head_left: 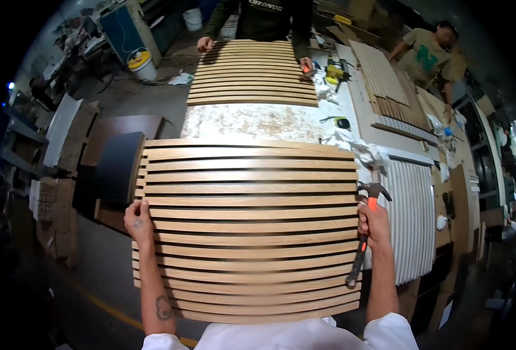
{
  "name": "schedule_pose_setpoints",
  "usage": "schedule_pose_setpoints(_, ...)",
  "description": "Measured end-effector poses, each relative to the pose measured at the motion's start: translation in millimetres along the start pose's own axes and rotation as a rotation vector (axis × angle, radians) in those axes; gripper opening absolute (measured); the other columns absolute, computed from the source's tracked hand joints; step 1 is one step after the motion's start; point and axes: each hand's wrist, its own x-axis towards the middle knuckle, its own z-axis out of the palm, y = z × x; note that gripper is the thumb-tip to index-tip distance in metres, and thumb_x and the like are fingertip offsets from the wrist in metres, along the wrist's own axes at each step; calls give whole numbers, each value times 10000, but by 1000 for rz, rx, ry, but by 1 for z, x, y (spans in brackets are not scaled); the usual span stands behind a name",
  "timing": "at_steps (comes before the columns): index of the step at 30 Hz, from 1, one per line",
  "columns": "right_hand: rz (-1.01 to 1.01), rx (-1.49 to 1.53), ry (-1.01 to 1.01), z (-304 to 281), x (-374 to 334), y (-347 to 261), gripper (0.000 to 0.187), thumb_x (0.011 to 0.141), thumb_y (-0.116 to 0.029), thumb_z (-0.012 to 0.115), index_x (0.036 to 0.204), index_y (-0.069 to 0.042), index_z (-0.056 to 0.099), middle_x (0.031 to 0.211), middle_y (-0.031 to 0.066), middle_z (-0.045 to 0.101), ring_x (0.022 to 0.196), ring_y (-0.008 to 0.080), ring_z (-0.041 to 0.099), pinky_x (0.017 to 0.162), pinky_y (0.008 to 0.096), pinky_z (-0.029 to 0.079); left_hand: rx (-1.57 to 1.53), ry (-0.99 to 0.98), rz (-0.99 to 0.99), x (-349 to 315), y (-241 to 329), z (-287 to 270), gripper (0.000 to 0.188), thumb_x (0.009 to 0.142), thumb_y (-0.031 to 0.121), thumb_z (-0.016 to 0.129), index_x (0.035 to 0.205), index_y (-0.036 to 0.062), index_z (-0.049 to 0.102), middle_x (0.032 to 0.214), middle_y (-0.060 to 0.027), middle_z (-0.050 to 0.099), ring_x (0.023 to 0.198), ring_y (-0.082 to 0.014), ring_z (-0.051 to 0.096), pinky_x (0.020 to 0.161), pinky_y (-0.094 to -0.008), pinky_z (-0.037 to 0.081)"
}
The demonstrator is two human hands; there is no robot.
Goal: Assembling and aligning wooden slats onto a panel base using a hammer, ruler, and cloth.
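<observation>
A person seen from above, in white sleeves, has a pale wood slatted panel [252, 225] directly in front of them, its light slats running left to right with dark gaps between. The left hand [138, 221] is at the panel's left edge, touching it with fingers curled; whether they clasp the edge cannot be told. The right hand [376, 223] is closed around a claw hammer [373, 203] just below its head, beside the panel's right edge, with the black and orange handle slanting down toward the person. Beyond the panel lies a white, brown-scuffed table [246, 123], carrying a second slatted panel [252, 71] at its far end. There stands a co-worker in a dark top [264, 23], with one hand at each side of that panel. A tape measure [342, 123] lies near the table's right side. A dark box-like piece [118, 167] stands at left, and white ribbed panels [411, 219] lie at right.
</observation>
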Motion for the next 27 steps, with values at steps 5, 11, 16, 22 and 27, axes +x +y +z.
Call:
schedule_pose_setpoints(5, 22, 10, 3, 5, -6, -7, 175, 876, -84, 609, 1040, -24, 590, 582, -24, 464, 385, 54, 379, 345, 208, 275, 4, -99, 81, 15, -25, -3, 307, 893, 247, 688, 1010, -37, 680, 885, -123, 673, 793, -205, 618, 762, -335, 494)
schedule_pose_setpoints(11, 35, 116, -29, 1, 15, -18, 221, 889, -67, 567, 1103, -11, 579, 574, -40, 466, 386, 45, 394, 353, 201, 293, 29, -182, -43, 38, 1, 16, 333, 908, 246, 678, 1064, -48, 674, 934, -117, 678, 834, -174, 617, 782, -300, 483)
schedule_pose_setpoints(16, 107, -7, -87, 5, 17, -22, 270, 905, -78, 572, 1169, -22, 550, 576, -30, 468, 386, 46, 381, 358, 199, 293, -146, -227, -141, 39, 0, 15, 346, 892, 219, 704, 1078, -70, 667, 972, -117, 691, 859, -165, 625, 804, -282, 489)
schedule_pose_setpoints(22, 69, 87, -47, -17, 18, -25, 201, 947, -228, 614, 1075, -78, 574, 607, -9, 490, 417, 49, 409, 370, 198, 321, -149, -123, -177, 29, 14, 13, 383, 872, 253, 733, 1075, -66, 670, 927, -114, 696, 824, -158, 636, 784, -278, 509)
schedule_pose_setpoints(27, -15, -101, 142, -35, 26, -9, 164, 967, -240, 591, 1006, -83, 569, 608, -6, 488, 423, 52, 405, 371, 206, 324, -172, -135, -165, 29, 13, 17, 366, 873, 246, 735, 1049, -69, 674, 923, -102, 691, 813, -139, 624, 758, -267, 502)
